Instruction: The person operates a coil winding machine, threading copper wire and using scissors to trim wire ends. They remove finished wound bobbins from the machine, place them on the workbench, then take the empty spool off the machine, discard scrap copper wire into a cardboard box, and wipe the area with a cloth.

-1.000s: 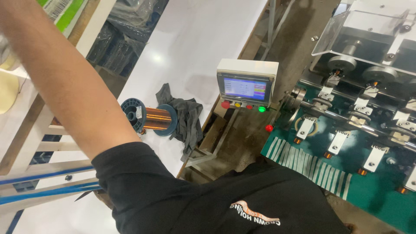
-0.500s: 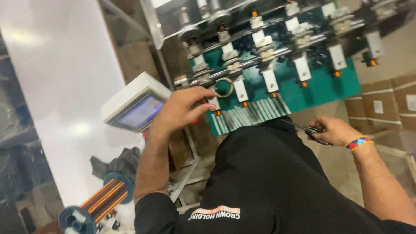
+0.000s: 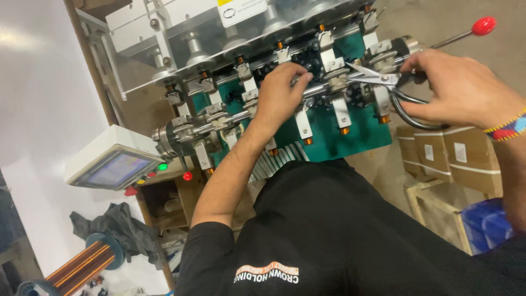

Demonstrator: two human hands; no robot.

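Note:
My left hand (image 3: 282, 90) reaches up to the winding machine (image 3: 263, 82) and pinches at the steel shaft between two white clamps; what its fingertips hold is too small to see. My right hand (image 3: 460, 90) grips a pair of scissors (image 3: 383, 85) by the handles. The blades point left at the shaft, close to the left fingers. The machine has a green front panel (image 3: 329, 134) and a row of white holders with orange tips.
A white control box with a screen (image 3: 112, 164) and coloured buttons stands at the left. A lever with a red knob (image 3: 484, 25) sticks out at upper right. Cardboard boxes (image 3: 455, 156) sit at right. A copper wire spool (image 3: 82, 266) and dark cloth (image 3: 118, 230) lie at lower left.
The view has swung toward the machine. My left hand went from the machine's left end to the shaft's middle. My right hand rose from beside my waist, bringing scissors to the shaft.

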